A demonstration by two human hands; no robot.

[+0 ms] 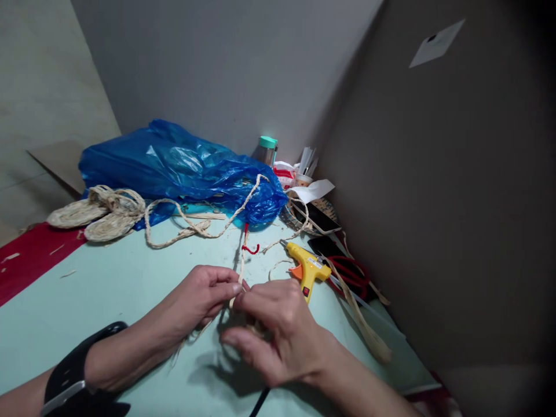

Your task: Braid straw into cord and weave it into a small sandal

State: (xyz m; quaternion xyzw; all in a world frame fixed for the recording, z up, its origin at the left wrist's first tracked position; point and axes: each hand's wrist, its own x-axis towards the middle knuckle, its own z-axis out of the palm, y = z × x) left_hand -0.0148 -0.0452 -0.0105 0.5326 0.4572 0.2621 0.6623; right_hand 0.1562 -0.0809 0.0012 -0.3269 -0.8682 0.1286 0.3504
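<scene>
A thin pale braided straw cord [242,267] runs up from my fingers to a red tie [251,249] on the table top. My left hand [212,295] pinches this cord between thumb and fingertips. Close against it, my right hand [278,321] has its fingers curled at the cord's lower end, the thumb held apart below. Loose strands trail beneath the left hand. Just beyond the right hand lies a yellow glue gun [307,266] with an orange trigger. What the right fingers grip is partly hidden by the hand itself.
A blue plastic bag [174,162] lies along the back, with a straw rope [174,231] before it. Woven straw slippers [104,217] rest at the left. Red-handled scissors [350,278], a straw strip [358,318] and a green-lidded bottle [266,150] are at the right and back, near grey partitions.
</scene>
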